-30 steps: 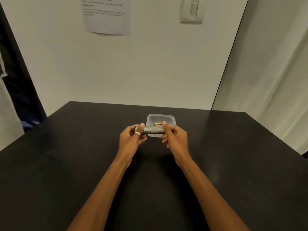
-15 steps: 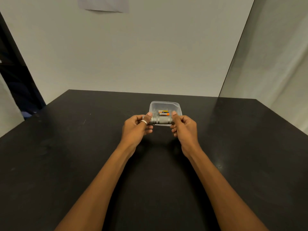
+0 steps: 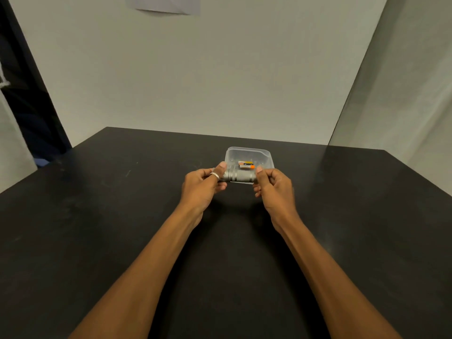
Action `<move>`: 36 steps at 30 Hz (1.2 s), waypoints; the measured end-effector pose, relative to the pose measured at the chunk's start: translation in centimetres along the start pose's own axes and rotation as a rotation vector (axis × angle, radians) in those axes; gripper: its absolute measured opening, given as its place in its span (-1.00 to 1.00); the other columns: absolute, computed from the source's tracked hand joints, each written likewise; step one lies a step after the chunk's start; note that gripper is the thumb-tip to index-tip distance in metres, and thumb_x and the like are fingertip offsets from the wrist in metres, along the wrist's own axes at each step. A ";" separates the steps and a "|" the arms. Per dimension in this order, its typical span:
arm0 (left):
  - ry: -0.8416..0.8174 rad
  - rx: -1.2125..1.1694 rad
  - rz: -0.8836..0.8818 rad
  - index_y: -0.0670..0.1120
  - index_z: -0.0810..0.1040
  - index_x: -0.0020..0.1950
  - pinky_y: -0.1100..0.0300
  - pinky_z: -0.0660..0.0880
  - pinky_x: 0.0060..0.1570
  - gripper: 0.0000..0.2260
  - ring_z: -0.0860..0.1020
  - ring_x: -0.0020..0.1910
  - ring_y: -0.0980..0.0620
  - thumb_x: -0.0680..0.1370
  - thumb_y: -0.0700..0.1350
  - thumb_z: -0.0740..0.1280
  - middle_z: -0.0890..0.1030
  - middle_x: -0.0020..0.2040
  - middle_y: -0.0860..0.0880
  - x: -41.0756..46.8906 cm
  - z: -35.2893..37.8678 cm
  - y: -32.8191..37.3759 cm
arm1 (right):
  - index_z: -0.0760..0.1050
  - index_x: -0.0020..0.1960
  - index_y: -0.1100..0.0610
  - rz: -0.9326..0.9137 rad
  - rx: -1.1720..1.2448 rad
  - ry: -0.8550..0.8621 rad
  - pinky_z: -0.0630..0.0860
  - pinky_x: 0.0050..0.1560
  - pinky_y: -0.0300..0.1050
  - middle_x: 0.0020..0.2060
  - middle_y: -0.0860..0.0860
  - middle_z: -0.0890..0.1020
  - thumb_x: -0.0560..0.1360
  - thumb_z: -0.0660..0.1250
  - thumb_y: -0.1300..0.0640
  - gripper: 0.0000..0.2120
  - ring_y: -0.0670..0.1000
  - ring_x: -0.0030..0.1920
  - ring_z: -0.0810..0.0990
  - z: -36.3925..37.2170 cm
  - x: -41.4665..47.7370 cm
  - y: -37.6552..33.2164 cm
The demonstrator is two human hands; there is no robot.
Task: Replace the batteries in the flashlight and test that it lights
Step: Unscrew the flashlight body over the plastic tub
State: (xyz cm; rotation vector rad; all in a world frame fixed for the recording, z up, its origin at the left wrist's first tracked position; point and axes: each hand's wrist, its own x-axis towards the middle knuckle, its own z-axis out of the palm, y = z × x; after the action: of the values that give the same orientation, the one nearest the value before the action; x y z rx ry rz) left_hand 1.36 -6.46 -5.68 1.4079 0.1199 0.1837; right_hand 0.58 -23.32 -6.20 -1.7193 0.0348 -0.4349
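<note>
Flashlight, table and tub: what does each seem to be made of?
Flashlight: probably metal, matte grey, with ribbed rings and a dull sheen; coated plastic can't be ruled out.
Table: black, smooth, semi-matte top with faint scuffs, likely laminate or painted board.
Tub: clear, slightly frosted plastic; the dark table shows through its thin walls.

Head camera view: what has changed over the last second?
Only the view tipped down: the white paper sheet on the wall now barely shows. The left hand and right hand grip the grey metal flashlight by its ends as before, in front of the clear plastic tub holding orange-tipped batteries.
</note>
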 end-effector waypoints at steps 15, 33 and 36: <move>-0.034 -0.107 -0.032 -0.29 0.67 0.04 0.28 0.63 -0.14 -0.66 0.64 -0.23 0.10 0.55 0.01 0.46 0.69 -0.13 -0.09 -0.3 -0.1 0.6 | 0.61 -0.09 0.09 -0.014 -0.074 0.040 0.48 -0.31 -0.18 -0.32 0.01 0.66 0.63 0.27 -0.09 -0.71 -0.16 -0.37 0.57 0.3 -0.5 -1.2; 0.155 0.768 0.526 -0.03 0.33 -0.27 0.08 0.30 -0.40 -0.60 0.43 -0.40 0.00 0.72 0.09 0.01 0.45 -0.39 0.00 -2.9 0.6 0.9 | 0.60 -0.13 0.27 0.160 -0.198 0.037 0.53 -0.24 0.07 -0.29 0.10 0.65 0.44 0.07 -0.18 -0.44 0.08 -0.28 0.56 1.3 -0.9 -2.0; 0.169 0.728 0.464 -0.05 0.35 -0.29 0.08 0.29 -0.38 -0.60 0.40 -0.41 0.03 0.71 0.02 0.03 0.43 -0.41 0.00 -2.8 0.6 0.8 | 0.58 -0.23 0.26 0.095 -0.297 0.061 0.53 -0.26 0.05 -0.30 0.11 0.66 0.51 0.05 -0.15 -0.46 0.08 -0.29 0.58 1.3 -1.1 -2.1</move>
State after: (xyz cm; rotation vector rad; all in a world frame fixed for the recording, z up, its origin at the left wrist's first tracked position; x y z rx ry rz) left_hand -1.30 -7.48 -4.90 2.1338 -0.0093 0.6972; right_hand -0.54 -21.39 -4.65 -1.9864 0.2348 -0.4271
